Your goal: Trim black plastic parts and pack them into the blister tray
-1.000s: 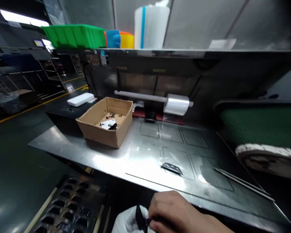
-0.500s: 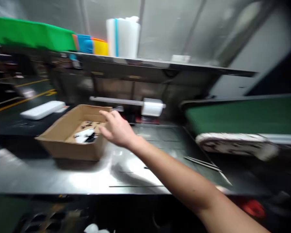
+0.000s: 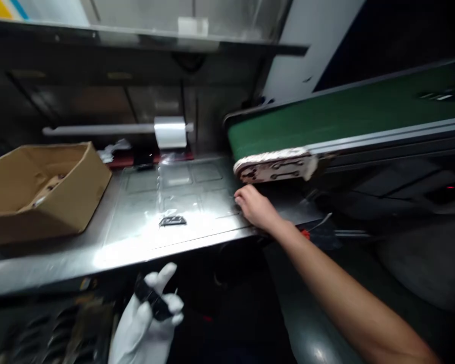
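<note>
My left hand (image 3: 146, 318), in a white glove, is below the front edge of the metal table with its fingers closed round a small black plastic part (image 3: 151, 298). My bare right hand (image 3: 257, 206) is over the right end of the table, just below the conveyor's end. Its fingers are curled together, and whatever may be between them is hidden. A similar-looking black piece (image 3: 173, 221) lies on the shiny tabletop (image 3: 136, 242), between the hands and the cardboard box.
The open cardboard box (image 3: 76, 197) stands on the left. A green conveyor belt (image 3: 326, 126) runs off to the right. Behind the table, a white roll (image 3: 170, 132) hangs on a bar beneath a metal shelf (image 3: 144, 43). A dark tray (image 3: 56, 333) is at lower left.
The view has turned right and down. My right hand has left the cardboard box for the table's right end, its fingers now curled. My left hand has risen into view with the black part.
</note>
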### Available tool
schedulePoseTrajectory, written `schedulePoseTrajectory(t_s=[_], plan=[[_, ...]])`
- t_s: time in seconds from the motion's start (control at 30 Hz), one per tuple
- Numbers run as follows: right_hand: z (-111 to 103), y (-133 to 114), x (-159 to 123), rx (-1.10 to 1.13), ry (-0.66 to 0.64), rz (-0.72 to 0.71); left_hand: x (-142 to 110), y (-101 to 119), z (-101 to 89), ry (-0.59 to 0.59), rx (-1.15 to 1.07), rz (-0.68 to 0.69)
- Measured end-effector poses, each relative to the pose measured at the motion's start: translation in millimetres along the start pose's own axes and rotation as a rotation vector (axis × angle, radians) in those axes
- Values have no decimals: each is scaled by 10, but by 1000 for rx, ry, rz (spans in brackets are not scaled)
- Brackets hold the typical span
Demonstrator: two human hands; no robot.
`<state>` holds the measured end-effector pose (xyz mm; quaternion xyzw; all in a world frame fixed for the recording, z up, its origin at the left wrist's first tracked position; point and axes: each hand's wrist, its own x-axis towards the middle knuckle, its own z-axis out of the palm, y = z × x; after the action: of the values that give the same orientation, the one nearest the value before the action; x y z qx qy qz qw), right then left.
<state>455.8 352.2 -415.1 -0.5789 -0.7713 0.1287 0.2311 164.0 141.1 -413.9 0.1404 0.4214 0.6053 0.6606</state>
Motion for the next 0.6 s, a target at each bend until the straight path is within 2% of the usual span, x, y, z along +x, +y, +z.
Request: schedulePoseTrajectory(t_s=[0.07, 0.13, 0.2, 0.27, 0.37, 0.6], plan=[[-30, -281, -228, 130, -62, -91, -6, -127, 147, -40, -94, 27], [-78, -585, -491, 341, -237, -251, 12, -255, 224, -130, -127, 52], [-112, -837, -715, 509, -415, -411, 22, -371, 235, -208, -126, 72], [-100, -1002, -860, 593, -508, -511, 6, -463, 212, -246, -117, 81], [-11, -1081, -950, 601, -518, -541, -41, -540, 157, -279, -89, 68], [104, -1060, -1029, 538, -459, -594, -98, -568, -3, -329, -76, 29]])
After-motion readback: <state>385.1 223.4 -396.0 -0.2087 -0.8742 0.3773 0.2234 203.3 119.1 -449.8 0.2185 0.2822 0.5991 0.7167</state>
